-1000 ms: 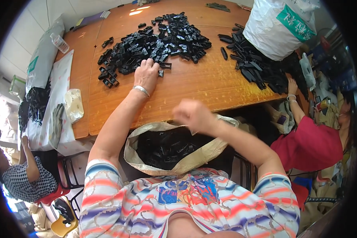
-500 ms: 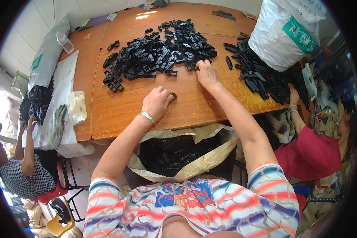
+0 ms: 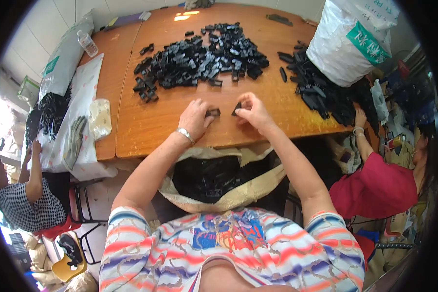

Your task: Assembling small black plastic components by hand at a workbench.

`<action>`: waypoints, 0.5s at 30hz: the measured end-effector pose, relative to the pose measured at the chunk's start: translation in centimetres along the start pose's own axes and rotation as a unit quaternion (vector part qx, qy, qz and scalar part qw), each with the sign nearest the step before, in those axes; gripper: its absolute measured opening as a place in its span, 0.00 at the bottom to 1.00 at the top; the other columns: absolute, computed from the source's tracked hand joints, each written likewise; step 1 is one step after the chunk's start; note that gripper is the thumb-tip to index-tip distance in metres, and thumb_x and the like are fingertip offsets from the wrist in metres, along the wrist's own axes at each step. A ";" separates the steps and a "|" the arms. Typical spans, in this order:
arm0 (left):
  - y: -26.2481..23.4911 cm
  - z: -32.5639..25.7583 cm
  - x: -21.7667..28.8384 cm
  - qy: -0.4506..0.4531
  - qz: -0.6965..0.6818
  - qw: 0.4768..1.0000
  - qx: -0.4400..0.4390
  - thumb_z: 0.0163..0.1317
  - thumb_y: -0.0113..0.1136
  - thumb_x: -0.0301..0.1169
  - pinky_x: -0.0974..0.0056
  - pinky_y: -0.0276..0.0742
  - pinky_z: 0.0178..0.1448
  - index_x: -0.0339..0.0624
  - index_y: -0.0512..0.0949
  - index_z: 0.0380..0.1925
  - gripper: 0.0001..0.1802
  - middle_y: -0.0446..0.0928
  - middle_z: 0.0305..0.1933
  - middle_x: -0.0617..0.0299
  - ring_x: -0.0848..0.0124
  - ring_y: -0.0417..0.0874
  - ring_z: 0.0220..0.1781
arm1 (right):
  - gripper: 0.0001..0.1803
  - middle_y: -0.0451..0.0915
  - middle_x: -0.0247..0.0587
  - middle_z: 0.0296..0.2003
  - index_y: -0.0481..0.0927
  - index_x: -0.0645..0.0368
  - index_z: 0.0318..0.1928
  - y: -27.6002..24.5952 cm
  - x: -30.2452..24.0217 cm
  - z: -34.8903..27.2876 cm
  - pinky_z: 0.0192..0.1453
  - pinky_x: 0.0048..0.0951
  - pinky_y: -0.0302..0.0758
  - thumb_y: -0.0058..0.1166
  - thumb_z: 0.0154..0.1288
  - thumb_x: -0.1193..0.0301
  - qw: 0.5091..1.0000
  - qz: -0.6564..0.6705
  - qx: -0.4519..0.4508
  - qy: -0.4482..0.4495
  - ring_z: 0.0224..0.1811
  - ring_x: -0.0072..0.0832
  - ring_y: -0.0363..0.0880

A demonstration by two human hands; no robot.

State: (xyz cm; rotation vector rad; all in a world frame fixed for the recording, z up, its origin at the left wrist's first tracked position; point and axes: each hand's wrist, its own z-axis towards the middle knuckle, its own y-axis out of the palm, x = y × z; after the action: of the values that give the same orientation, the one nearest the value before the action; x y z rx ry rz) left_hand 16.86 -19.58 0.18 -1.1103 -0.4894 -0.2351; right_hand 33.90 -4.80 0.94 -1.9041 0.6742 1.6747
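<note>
My left hand (image 3: 194,119) is closed on a small black plastic part (image 3: 212,112), a frame-like piece with an opening. Facing it a short gap away, my right hand (image 3: 253,112) pinches another black plastic piece (image 3: 237,108) between thumb and fingers. Both hands are over the near part of the wooden table (image 3: 180,100). Beyond them spreads a large pile of black plastic parts (image 3: 199,61). An open woven sack (image 3: 224,200) sits below the table edge in front of me, with many black parts inside.
At right lies a pile of longer black pieces (image 3: 314,92) beside a big white sack (image 3: 343,48). A co-worker in a red top (image 3: 374,185) reaches in there. Another co-worker (image 3: 34,204) sits at left, near a glove (image 3: 75,141), a plastic bag (image 3: 100,119) and a bottle (image 3: 86,43).
My right hand has drawn back from the pile's near edge toward my left hand, bringing a black piece. My left hand has shifted slightly right, its part now more visible.
</note>
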 end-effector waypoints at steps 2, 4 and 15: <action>-0.3 0.2 0.7 -0.018 -0.006 1.000 0.010 0.52 0.66 0.31 0.54 0.74 0.53 0.42 0.77 0.45 0.19 0.76 0.43 0.52 0.52 0.76 0.49 | 0.17 0.76 0.32 0.30 0.77 0.59 0.47 -0.5 0.9 0.0 0.33 0.23 0.77 0.58 0.55 0.78 0.990 -0.110 -0.004 -0.089 0.30 0.19 0.77; -0.5 0.1 1.0 -0.046 -0.009 0.999 0.012 0.52 0.66 0.32 0.54 0.74 0.54 0.40 0.74 0.48 0.23 0.77 0.46 0.50 0.51 0.77 0.50 | 0.12 0.79 0.34 0.27 0.81 0.59 0.41 -0.4 0.6 -0.2 0.34 0.26 0.76 0.60 0.54 0.76 0.973 -0.186 0.000 -0.135 0.28 0.21 0.79; -0.3 0.5 2.5 0.100 0.088 0.988 -0.084 0.54 0.59 0.23 0.57 0.76 0.47 0.46 0.77 0.46 0.18 0.73 0.42 0.54 0.56 0.76 0.49 | 0.07 0.79 0.52 0.36 0.79 0.60 0.35 -1.4 0.7 -2.7 0.44 0.44 0.77 0.60 0.56 0.73 0.818 -0.533 0.089 -0.196 0.38 0.51 0.80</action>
State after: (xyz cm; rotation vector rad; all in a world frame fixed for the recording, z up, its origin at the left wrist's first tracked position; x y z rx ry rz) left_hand 18.79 -19.10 1.86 -1.2722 -0.1935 -0.2328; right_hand 36.90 -5.61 0.59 -1.2793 -0.3769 1.0992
